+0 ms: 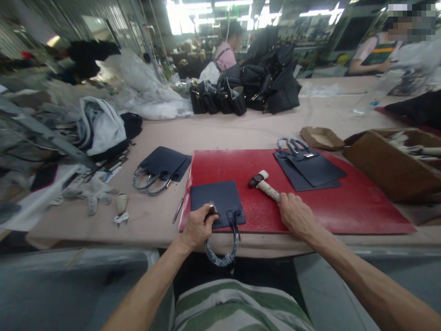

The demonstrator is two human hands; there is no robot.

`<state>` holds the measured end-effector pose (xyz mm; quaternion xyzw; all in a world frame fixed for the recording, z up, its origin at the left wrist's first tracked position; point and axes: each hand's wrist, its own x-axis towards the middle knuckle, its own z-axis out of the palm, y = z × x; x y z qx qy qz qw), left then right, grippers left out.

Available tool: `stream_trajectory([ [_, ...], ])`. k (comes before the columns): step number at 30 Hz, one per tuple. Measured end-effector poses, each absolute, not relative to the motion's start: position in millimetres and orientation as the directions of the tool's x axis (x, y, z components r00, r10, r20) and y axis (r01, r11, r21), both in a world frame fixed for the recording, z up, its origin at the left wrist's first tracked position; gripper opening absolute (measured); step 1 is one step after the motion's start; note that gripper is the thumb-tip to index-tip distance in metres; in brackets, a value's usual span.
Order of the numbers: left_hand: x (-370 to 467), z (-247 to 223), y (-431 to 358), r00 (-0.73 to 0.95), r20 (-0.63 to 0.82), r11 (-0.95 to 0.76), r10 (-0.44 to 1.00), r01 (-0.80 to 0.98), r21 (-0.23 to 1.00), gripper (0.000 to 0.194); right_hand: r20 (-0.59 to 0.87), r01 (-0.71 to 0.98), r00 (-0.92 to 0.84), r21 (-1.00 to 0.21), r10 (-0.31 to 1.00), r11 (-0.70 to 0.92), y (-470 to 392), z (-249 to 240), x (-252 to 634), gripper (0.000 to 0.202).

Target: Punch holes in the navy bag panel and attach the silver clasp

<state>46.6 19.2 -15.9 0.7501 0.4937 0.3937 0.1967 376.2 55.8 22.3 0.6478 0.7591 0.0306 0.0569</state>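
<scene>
My right hand is closed round the wrapped handle of a hammer, whose dark head with a pale face lies just above the red board; whether it touches cannot be told. Left of it, my left hand pinches a short metal-topped tool over a dark navy bag panel. The fingers hide its lower end. A plastic-wrapped handle is attached at the panel's near side and hangs over the table's front edge.
Navy panels with wrapped handles lie left and right. A cardboard box stands at right. Near the left edge are a glove, an awl-like tool and a thin metal rod. Black bags stand behind; two people sit beyond.
</scene>
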Motion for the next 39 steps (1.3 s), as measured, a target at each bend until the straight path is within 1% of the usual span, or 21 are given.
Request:
stream_trajectory([
  [2, 47, -15, 20, 0.195, 0.387, -0.425, 0.901, 0.579, 0.696, 0.008, -0.138, 0.994, -0.107, 0.022, 0.985, 0.111, 61, 35, 374, 0.021],
  [3, 48, -15, 20, 0.193, 0.384, -0.421, 0.903, 0.575, 0.701, 0.008, -0.174, 0.996, -0.071, -0.057, 0.982, 0.062, 62, 44, 372, 0.02],
  [5, 48, -15, 20, 0.19, 0.378, -0.415, 0.906, 0.57, 0.709, 0.007, -0.207, 0.958, -0.035, -0.286, 0.978, -0.026, 61, 69, 364, 0.019],
  [6, 48, -15, 19, 0.186, 0.377, -0.413, 0.907, 0.567, 0.713, 0.007, -0.194, 0.907, -0.045, -0.419, 0.98, -0.042, 57, 83, 358, 0.02],
  [8, 48, -16, 19, 0.179, 0.371, -0.404, 0.911, 0.559, 0.724, 0.007, -0.09, 0.773, -0.099, -0.635, 0.991, 0.019, 46, 110, 344, 0.026],
  [9, 48, -16, 19, 0.18, 0.366, -0.401, 0.913, 0.557, 0.727, 0.007, -0.011, 0.721, -0.136, -0.687, 0.991, 0.092, 40, 123, 337, 0.027],
  [10, 48, -16, 19, 0.183, 0.364, -0.401, 0.913, 0.558, 0.726, 0.006, 0.062, 0.691, -0.179, -0.703, 0.982, 0.17, 33, 133, 329, 0.028],
  [12, 48, -18, 19, 0.187, 0.369, -0.406, 0.911, 0.57, 0.715, 0.006, 0.138, 0.677, -0.301, -0.666, 0.944, 0.314, 24, 146, 316, 0.025],
  [13, 48, -18, 19, 0.187, 0.37, -0.407, 0.91, 0.576, 0.71, 0.006, 0.125, 0.683, -0.381, -0.63, 0.916, 0.37, 21, 149, 312, 0.022],
  [16, 48, -19, 19, 0.174, 0.356, -0.389, 0.918, 0.563, 0.729, 0.005, -0.037, 0.718, -0.573, -0.504, 0.819, 0.48, 21, 153, 307, 0.018],
  [18, 48, -20, 19, 0.17, 0.353, -0.386, 0.92, 0.553, 0.739, 0.005, -0.068, 0.726, -0.603, -0.459, 0.795, 0.512, 23, 158, 307, 0.019],
  [19, 48, -19, 18, 0.171, 0.358, -0.389, 0.918, 0.555, 0.735, 0.005, -0.022, 0.718, -0.595, -0.463, 0.803, 0.52, 23, 162, 306, 0.021],
  [22, 48, -19, 18, 0.178, 0.367, -0.4, 0.913, 0.563, 0.723, 0.007, 0.22, 0.65, -0.512, -0.532, 0.83, 0.542, 22, 174, 301, 0.021],
  [24, 48, -19, 18, 0.177, 0.371, -0.401, 0.912, 0.573, 0.714, 0.007, 0.251, 0.624, -0.527, -0.535, 0.812, 0.57, 19, 174, 299, 0.02],
  [25, 48, -19, 18, 0.175, 0.375, -0.403, 0.91, 0.582, 0.706, 0.006, 0.206, 0.633, -0.567, -0.51, 0.797, 0.582, 18, 172, 299, 0.019],
  [28, 48, -20, 19, 0.17, 0.388, -0.409, 0.906, 0.593, 0.694, 0.006, -0.045, 0.707, -0.647, -0.407, 0.761, 0.578, 19, 161, 309, 0.022],
  [30, 49, -20, 19, 0.173, 0.382, -0.408, 0.908, 0.58, 0.705, 0.007, -0.117, 0.763, -0.61, -0.353, 0.783, 0.542, 23, 151, 323, 0.021],
  [32, 49, -19, 19, 0.168, 0.367, -0.394, 0.915, 0.573, 0.719, 0.008, -0.108, 0.807, -0.563, -0.284, 0.819, 0.518, 30, 139, 338, 0.019],
  [34, 49, -17, 18, 0.16, 0.344, -0.371, 0.925, 0.571, 0.732, 0.009, -0.096, 0.86, -0.502, -0.163, 0.859, 0.484, 38, 121, 352, 0.017],
  [37, 48, -15, 17, 0.157, 0.317, -0.349, 0.935, 0.558, 0.753, 0.009, -0.114, 0.928, -0.362, 0.047, 0.925, 0.369, 48, 88, 365, 0.014],
  [39, 48, -15, 16, 0.158, 0.311, -0.345, 0.937, 0.546, 0.763, 0.009, -0.092, 0.944, -0.292, 0.131, 0.952, 0.302, 50, 67, 366, 0.015],
])
